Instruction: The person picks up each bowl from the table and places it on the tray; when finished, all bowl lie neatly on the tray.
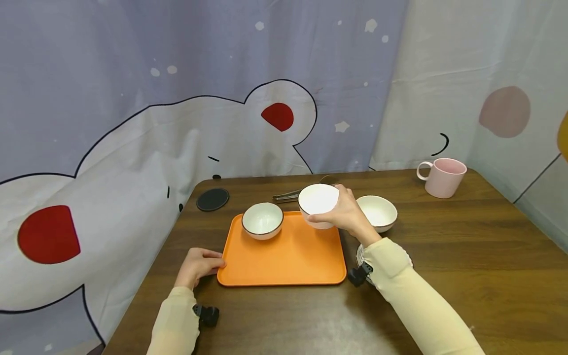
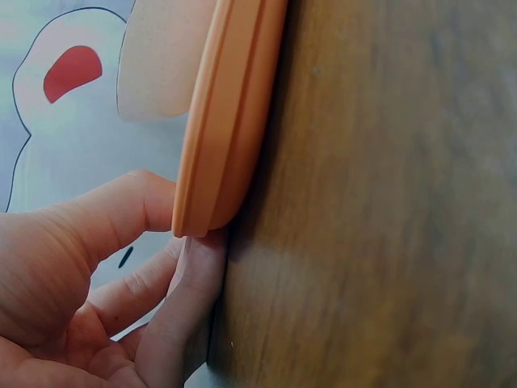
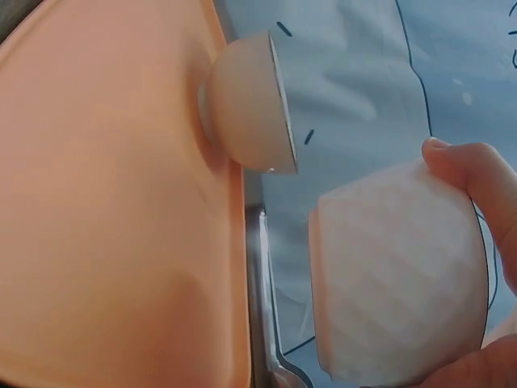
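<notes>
My right hand (image 1: 348, 213) grips a white bowl (image 1: 317, 199) by its rim. The bowl is in the air over the right part of an orange tray (image 1: 284, 268); the right wrist view shows its dimpled side and a gap beneath its foot. On the tray's left part stands a second white bowl (image 1: 262, 222) with a dark rim. At the tray's left edge, my left hand (image 1: 198, 266) pinches the rim between thumb and fingers, as the left wrist view shows. A third white bowl (image 1: 378, 211) is on the table behind my right wrist.
A pink mug (image 1: 445, 178) stands at the back right of the wooden table (image 1: 479, 246). A black round coaster (image 1: 213, 199) lies at the back left. Metal tongs (image 1: 286, 196) lie behind the tray. A white woven piece (image 1: 360, 255) is partly hidden under my right forearm.
</notes>
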Demonstrator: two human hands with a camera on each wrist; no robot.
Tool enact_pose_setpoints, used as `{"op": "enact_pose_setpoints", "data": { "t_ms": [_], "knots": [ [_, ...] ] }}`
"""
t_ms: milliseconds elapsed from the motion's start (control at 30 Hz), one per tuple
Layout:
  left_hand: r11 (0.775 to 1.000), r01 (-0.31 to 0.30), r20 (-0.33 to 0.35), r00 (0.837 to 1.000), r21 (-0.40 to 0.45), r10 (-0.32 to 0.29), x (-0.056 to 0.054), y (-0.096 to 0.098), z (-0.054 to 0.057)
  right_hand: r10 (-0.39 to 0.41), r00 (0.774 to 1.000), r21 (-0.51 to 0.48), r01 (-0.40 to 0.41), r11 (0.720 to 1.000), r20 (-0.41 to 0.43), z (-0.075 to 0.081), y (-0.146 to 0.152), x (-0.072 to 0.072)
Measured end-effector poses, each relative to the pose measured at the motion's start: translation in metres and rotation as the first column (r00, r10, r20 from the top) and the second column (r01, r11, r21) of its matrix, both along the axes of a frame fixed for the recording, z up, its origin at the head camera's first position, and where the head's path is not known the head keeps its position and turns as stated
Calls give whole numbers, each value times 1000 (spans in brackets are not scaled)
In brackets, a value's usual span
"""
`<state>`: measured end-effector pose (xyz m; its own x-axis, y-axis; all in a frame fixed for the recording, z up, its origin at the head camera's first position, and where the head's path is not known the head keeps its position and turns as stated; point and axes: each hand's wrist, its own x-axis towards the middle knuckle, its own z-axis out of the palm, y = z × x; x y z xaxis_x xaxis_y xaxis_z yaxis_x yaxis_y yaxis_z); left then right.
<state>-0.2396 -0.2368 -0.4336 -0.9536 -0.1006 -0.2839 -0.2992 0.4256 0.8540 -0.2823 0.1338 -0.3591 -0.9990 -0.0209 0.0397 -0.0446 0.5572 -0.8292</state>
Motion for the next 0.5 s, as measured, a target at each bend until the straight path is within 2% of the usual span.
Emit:
{"op": "enact_pose_setpoints", "data": {
  "t_ms": [267,500],
  "knots": [
    [1000,-11,5,1000,-3,11,-1,-1,0,11,1000,5,-11,1000,23,-9,-12,-7],
    [1000,-6,2,1000,1,6,-1,-1,-1,-13,999,85,9,996,48,-18,-16,-13]
  ]
}}
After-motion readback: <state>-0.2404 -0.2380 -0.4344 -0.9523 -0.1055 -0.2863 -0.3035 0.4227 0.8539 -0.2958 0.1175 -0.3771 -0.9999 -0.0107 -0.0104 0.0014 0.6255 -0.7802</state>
